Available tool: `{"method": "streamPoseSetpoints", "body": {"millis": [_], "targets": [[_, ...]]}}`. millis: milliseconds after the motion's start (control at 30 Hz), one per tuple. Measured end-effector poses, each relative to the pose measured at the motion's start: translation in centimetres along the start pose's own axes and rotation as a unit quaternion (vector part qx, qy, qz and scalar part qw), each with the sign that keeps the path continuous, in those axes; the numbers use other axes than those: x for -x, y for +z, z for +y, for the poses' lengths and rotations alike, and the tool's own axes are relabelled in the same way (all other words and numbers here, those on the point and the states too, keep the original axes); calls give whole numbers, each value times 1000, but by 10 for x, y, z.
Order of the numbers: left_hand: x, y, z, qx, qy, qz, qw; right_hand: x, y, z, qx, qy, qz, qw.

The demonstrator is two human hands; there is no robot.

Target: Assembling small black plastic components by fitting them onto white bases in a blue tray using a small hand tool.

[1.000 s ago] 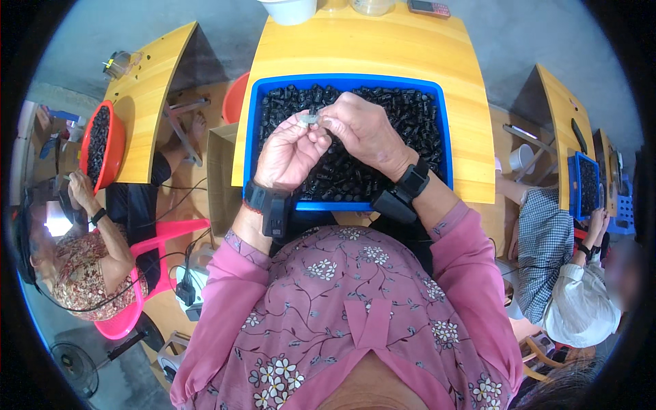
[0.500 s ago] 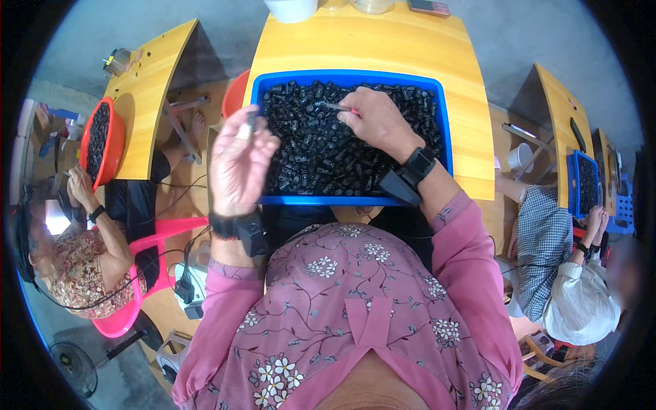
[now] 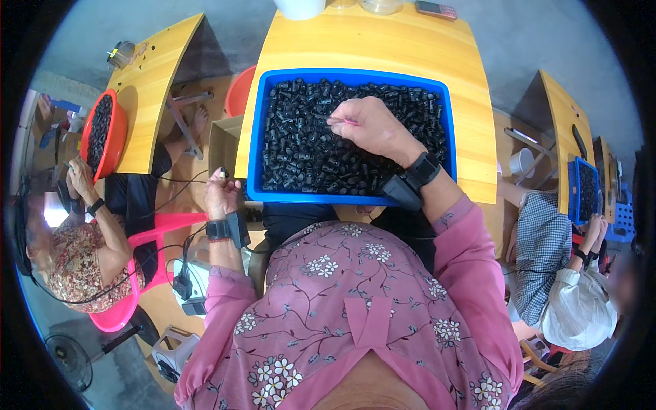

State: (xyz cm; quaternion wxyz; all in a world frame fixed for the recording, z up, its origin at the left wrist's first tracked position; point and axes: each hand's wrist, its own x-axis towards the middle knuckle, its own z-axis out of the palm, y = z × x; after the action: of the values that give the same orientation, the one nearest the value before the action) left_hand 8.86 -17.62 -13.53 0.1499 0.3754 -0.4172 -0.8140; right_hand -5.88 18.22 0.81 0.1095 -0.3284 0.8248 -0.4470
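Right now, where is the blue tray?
In the head view, the blue tray is upper centre on the yellow table; the right hand over it, the left hand outside its near left corner.

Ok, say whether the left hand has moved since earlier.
Yes: the left hand has moved left and lower in view, from over the blue tray to outside its left edge.
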Motion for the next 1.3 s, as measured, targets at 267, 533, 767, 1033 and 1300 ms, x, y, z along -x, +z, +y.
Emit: {"method": "streamPoseSetpoints", "body": {"millis": [267, 533, 767, 1033, 1300], "targets": [[-6, -1, 6, -34, 49, 92, 994, 4, -7, -13, -286, 31, 63, 956], [105, 131, 54, -29, 281, -216, 935, 6, -2, -24, -253, -26, 134, 958], [129, 197, 14, -19, 27, -389, 921, 11, 3, -31, -199, -52, 175, 963], [120, 209, 2, 79, -42, -426, 900, 13, 3, -30, -157, -69, 168, 971], [107, 204, 0, 119, -107, -459, 874, 8, 2, -24, -127, -110, 215, 962]]}}
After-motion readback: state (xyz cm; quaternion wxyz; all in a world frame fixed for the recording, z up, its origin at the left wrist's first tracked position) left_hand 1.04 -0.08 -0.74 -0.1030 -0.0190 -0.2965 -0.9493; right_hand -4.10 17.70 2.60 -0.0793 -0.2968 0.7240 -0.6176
